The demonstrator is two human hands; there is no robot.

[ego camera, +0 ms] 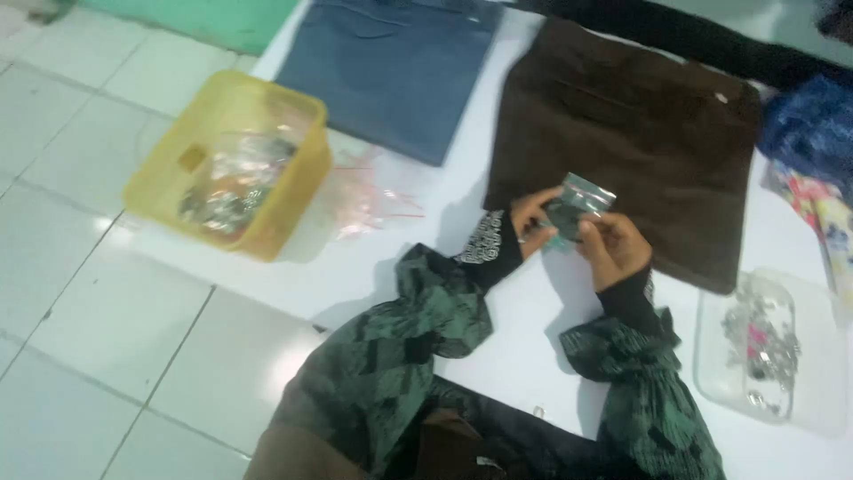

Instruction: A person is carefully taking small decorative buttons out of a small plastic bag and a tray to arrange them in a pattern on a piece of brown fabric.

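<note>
I see both hands pinched shut on a small clear plastic bag (576,206), held above the near edge of the brown cloth (640,133). My left hand (531,222) grips its left side, my right hand (613,247) its lower right corner, fingers closed tight. A blue cloth (391,71) lies further left on the white table (515,329). A yellow tub (169,169) of small packets stands far left; a clear tray (720,356) of metal bits sits right.
</note>
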